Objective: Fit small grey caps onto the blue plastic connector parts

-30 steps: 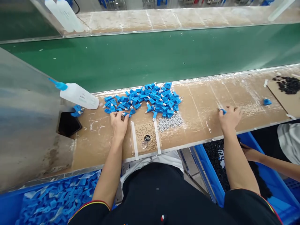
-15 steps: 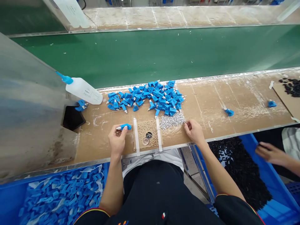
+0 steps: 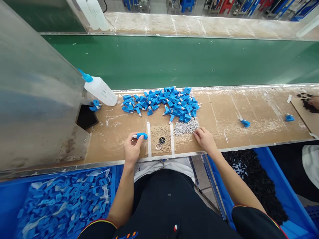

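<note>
Left hand [image 3: 133, 149] pinches a blue connector [image 3: 141, 135], white tip pointing left. Right hand [image 3: 205, 140], fingers drawn narrow, touches the edge of a grey-white pellet heap [image 3: 186, 127]; loose blue connectors [image 3: 161, 103] lie ahead of both hands.

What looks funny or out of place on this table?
One loose blue plastic part and a second one lie alone on the brown board, far right of the big blue pile. They look strayed. The white squeeze bottle lies on its side.

Green conveyor belt [image 3: 174, 59] (white squeeze bottle [image 3: 100, 90] nearby)
</note>
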Action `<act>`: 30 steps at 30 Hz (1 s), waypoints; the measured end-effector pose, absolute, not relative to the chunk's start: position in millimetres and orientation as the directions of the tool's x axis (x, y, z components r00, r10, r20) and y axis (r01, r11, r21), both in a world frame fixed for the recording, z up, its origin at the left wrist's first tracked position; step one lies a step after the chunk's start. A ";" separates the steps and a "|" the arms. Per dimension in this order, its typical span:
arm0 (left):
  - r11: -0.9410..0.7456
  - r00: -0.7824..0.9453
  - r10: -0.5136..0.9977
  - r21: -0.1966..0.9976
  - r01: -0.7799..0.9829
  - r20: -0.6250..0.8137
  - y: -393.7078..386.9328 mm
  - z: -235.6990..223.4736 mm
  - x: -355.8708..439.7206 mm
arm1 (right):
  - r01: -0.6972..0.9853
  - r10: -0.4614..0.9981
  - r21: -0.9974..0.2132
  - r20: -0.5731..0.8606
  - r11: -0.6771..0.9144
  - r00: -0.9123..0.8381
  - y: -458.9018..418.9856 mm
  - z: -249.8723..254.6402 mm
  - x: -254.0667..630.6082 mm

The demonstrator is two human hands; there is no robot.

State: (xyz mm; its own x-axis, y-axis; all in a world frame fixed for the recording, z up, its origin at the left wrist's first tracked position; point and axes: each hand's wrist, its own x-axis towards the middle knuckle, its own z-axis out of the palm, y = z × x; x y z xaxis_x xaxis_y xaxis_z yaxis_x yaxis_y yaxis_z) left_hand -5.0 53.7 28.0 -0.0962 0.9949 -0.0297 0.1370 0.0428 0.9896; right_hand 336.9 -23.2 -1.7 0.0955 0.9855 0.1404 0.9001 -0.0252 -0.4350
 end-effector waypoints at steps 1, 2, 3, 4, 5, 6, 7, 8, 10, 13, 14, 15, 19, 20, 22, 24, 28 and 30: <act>0.041 -0.091 0.995 0.990 0.137 -0.029 52.7 27.4 -4.8 | 0.902 0.989 -0.431 0.131 -0.011 0.075 -23.1 -1.1 338.0; 0.039 -0.088 0.996 0.990 0.138 -0.027 51.7 26.7 -4.6 | 0.902 0.992 -0.432 0.116 0.004 0.052 -22.7 0.0 339.6; 0.037 -0.088 0.996 0.990 0.140 -0.025 51.0 26.1 -4.6 | 0.900 0.995 -0.435 0.097 0.018 0.028 -22.1 1.7 341.6; 0.036 -0.088 0.996 0.989 0.140 -0.024 50.3 25.6 -4.6 | 0.898 0.997 -0.439 0.075 0.030 0.003 -21.4 3.8 343.7; 0.036 -0.089 0.996 0.990 0.140 -0.023 49.8 25.0 -4.8 | 0.897 0.999 -0.440 0.049 0.041 -0.021 -20.5 6.3 346.0; 0.035 -0.091 0.996 0.990 0.139 -0.023 49.4 24.5 -5.1 | 0.898 0.999 -0.436 0.020 0.049 -0.045 -19.6 8.9 348.2; 0.034 -0.094 0.995 0.990 0.138 -0.021 49.1 24.0 -5.4 | 0.901 0.998 -0.430 -0.013 0.057 -0.069 -18.7 11.5 350.2; 0.033 -0.097 0.995 0.990 0.135 -0.020 48.9 23.5 -5.9 | 0.905 0.995 -0.421 -0.049 0.064 -0.093 -17.8 13.9 351.9; 0.030 -0.103 0.995 0.991 0.131 -0.016 48.7 22.7 -6.7 | 0.912 0.985 -0.404 -0.113 0.072 -0.128 -16.8 17.6 354.3; 0.027 -0.110 0.994 0.991 0.132 -0.012 48.8 21.8 -7.6 | 0.913 0.981 -0.402 -0.135 0.073 -0.138 -18.7 19.3 354.2; 0.026 -0.111 0.994 0.991 0.133 -0.012 48.8 21.6 -7.8 | 0.907 0.985 -0.414 -0.112 0.073 -0.130 -20.8 18.8 353.2; 0.026 -0.112 0.994 0.991 0.133 -0.011 48.7 21.3 -8.0 | 0.899 0.991 -0.431 -0.074 0.069 -0.112 -23.7 17.6 351.7; 0.022 -0.111 0.994 0.992 0.120 -0.008 47.3 20.5 -9.8 | 0.862 0.990 -0.507 0.117 -0.011 0.082 -39.5 7.7 341.1; 0.018 -0.107 0.994 0.993 0.116 -0.006 46.7 20.4 -10.5 | 0.854 0.980 -0.518 0.144 -0.041 0.135 -42.8 4.4 337.6; 0.009 -0.094 0.996 0.994 0.108 0.001 45.0 20.0 -11.8 | 0.846 0.965 -0.526 0.169 -0.082 0.198 -46.4 -1.5 330.9; 0.001 -0.081 0.997 0.996 0.089 0.006 42.8 19.8 -12.7 | 0.847 0.962 -0.525 0.173 -0.090 0.209 -46.1 -5.0 326.6; 0.008 -0.043 0.999 1.000 0.025 -0.007 36.9 20.1 -12.5 | 0.830 0.986 -0.556 0.105 -0.049 0.128 -39.8 -0.5 330.0; 0.034 0.004 0.999 0.999 -0.020 -0.034 33.7 20.2 -12.0 | 0.824 0.996 -0.563 0.030 -0.055 0.087 -36.8 6.4 335.5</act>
State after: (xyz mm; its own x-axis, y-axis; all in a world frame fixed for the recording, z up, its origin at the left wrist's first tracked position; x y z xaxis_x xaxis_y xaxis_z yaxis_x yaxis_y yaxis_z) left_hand -12.0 33.7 20.2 0.0045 0.9994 -0.0335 -0.0197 0.0336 0.9992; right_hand 335.5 -36.8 6.4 0.0868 0.9958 0.0300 0.8244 -0.0549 -0.5633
